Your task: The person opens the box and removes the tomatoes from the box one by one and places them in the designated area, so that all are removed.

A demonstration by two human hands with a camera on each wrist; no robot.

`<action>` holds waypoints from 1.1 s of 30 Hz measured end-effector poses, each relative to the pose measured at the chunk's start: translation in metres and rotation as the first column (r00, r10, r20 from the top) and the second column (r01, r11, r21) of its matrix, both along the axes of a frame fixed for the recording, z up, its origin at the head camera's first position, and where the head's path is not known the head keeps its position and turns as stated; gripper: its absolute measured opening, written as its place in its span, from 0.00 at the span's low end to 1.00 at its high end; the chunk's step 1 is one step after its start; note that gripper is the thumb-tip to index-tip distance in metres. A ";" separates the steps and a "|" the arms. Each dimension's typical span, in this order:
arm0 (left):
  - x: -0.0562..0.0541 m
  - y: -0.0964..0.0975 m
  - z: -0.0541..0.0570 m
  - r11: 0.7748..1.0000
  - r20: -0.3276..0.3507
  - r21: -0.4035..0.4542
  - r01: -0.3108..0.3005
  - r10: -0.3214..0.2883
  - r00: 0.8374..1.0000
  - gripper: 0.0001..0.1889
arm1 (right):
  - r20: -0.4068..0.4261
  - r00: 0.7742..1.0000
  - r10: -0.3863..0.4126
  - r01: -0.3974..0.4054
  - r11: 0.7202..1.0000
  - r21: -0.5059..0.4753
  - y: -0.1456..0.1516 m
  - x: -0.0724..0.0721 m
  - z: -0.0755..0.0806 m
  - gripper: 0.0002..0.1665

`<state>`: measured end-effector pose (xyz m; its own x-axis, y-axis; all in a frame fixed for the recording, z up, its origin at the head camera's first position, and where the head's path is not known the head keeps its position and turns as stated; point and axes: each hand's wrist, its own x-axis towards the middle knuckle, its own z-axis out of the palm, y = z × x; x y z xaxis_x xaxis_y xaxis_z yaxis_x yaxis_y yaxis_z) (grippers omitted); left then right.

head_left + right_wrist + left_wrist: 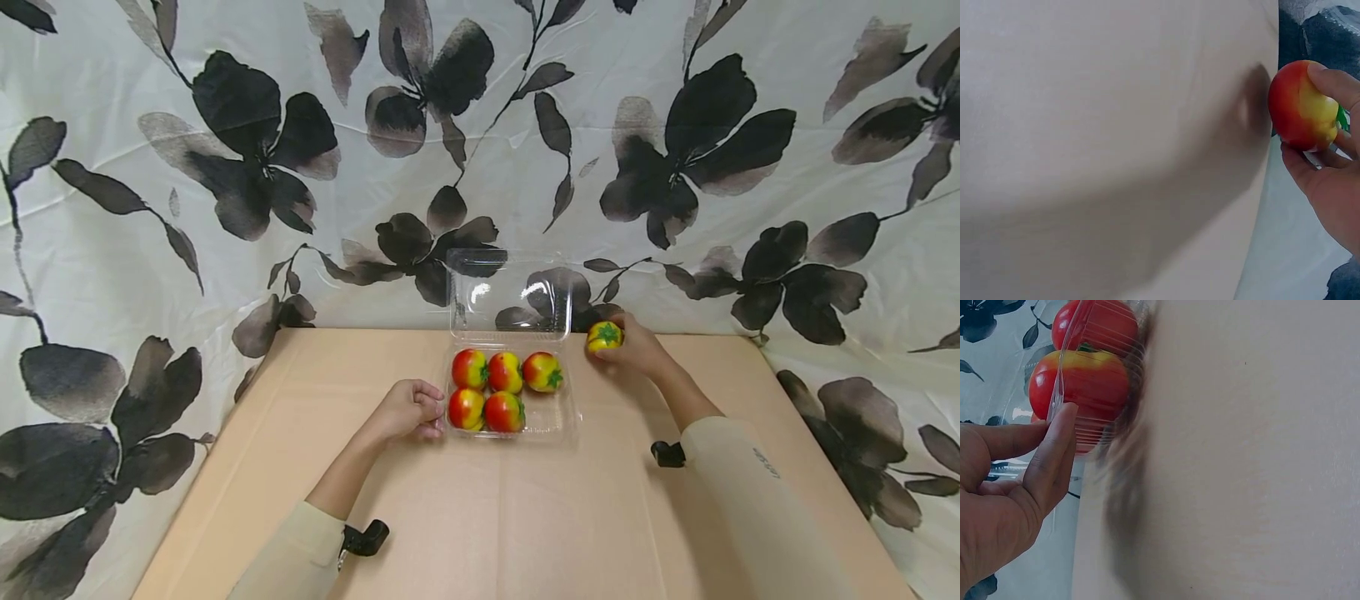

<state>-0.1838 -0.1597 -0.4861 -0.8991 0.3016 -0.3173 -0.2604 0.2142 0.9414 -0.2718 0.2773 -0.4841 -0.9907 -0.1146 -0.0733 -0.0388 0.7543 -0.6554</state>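
Observation:
A clear plastic clamshell box point(551, 421) stands at the table's far edge, its lid point(510, 292) raised at the back. Inside are several red-and-yellow tomatoes with green tops: three along the back, two in front at left, such as this front tomato point(504, 412). The front right part of the box holds none. My left hand point(408, 410) pinches the box's left rim between thumb and fingers, which the left wrist view shows closely. To the right of the box, my right hand point(633, 346) grips another tomato point(1300, 106), its green top turned towards the head camera.
The table point(480, 508) has a plain tan surface. A white cloth with dark flowers point(525, 192) hangs behind it and shows at both sides. Each sleeve carries a small black wrist camera, the left camera point(365, 538) and the right camera point(667, 454).

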 end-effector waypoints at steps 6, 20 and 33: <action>0.001 0.000 0.002 1.000 0.005 -0.005 -0.004 0.004 1.000 0.14 | 0.005 1.000 0.003 -0.003 1.000 0.015 0.002 0.000 -0.004 0.46; 0.000 -0.002 0.002 1.000 0.003 -0.014 0.008 -0.008 1.000 0.15 | 0.049 0.999 -0.019 0.018 1.000 0.013 0.003 -0.008 -0.011 0.45; -0.001 -0.002 -0.001 1.000 0.009 -0.012 0.006 -0.006 1.000 0.13 | 0.041 0.999 -0.013 0.011 1.000 0.026 0.000 -0.005 -0.015 0.50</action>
